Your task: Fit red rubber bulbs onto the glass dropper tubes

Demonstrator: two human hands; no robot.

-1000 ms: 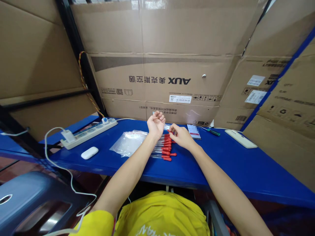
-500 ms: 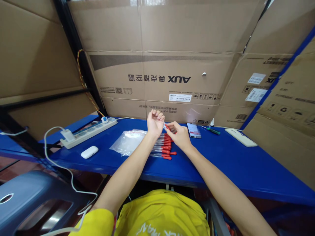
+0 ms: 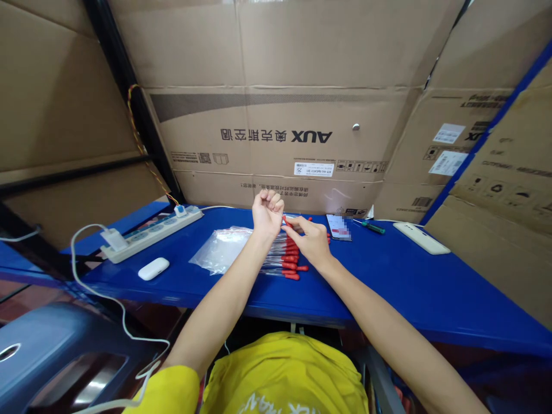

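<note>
Between my two hands is a dropper [image 3: 285, 221] with a red rubber bulb; its thin glass tube is mostly hidden. My left hand [image 3: 267, 215] is raised above the table with curled fingers, closed about the tube end. My right hand [image 3: 313, 240] pinches at the red bulb with thumb and fingers. Below them lie several glass droppers [image 3: 290, 259] side by side, their red bulbs pointing right. To their left, clear plastic bags [image 3: 222, 248] lie flat, partly covered by my left forearm.
The blue table [image 3: 366, 287] carries a white power strip [image 3: 150, 233], a white earbud case [image 3: 153, 268], a phone [image 3: 338, 227], a green-handled screwdriver [image 3: 371, 226] and a pale phone-like slab [image 3: 421, 238]. Cardboard sheets [image 3: 276, 115] wall the back and sides. A stool [image 3: 52, 345] stands at left.
My right hand has shifted slightly left, closer to my left hand. The red bulb now sits right against the left palm side, and less of the glass tube shows.
</note>
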